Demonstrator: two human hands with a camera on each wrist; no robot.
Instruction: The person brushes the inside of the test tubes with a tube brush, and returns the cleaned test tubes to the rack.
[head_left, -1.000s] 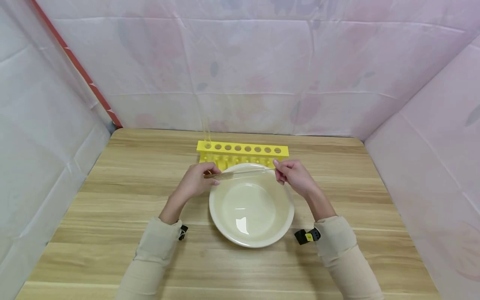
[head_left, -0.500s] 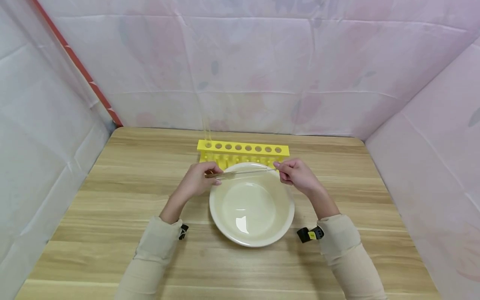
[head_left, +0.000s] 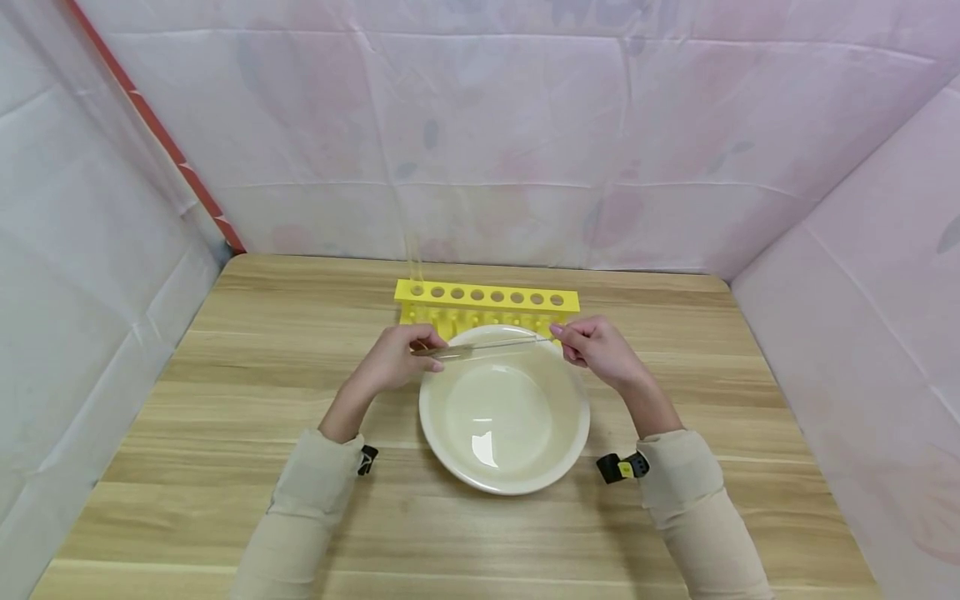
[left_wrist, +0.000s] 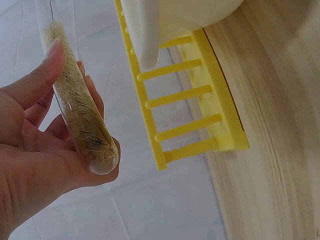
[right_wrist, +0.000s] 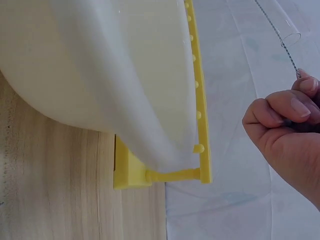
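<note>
In the head view my left hand (head_left: 393, 358) grips a clear glass test tube (left_wrist: 104, 164) near its rounded, closed end. The tube lies almost level above the far part of a cream basin (head_left: 498, 483). Inside it is a test tube brush (left_wrist: 80, 100), its pale bristles filling the closed end in the left wrist view. The brush's twisted wire handle (right_wrist: 287, 51) comes out of the open mouth. My right hand (head_left: 600, 354) pinches the end of that wire, its other fingers curled.
Behind the basin stands a yellow test tube rack (head_left: 486, 296) with a row of holes. Another clear test tube (head_left: 415, 262) stands upright in its leftmost hole. The wooden table (head_left: 187, 433) is enclosed by pale patterned cloth (head_left: 495, 125) at the back and sides.
My right hand has shifted slightly to the right with the wire end. The left hand and the tube have barely moved; basin and rack stay in place.
</note>
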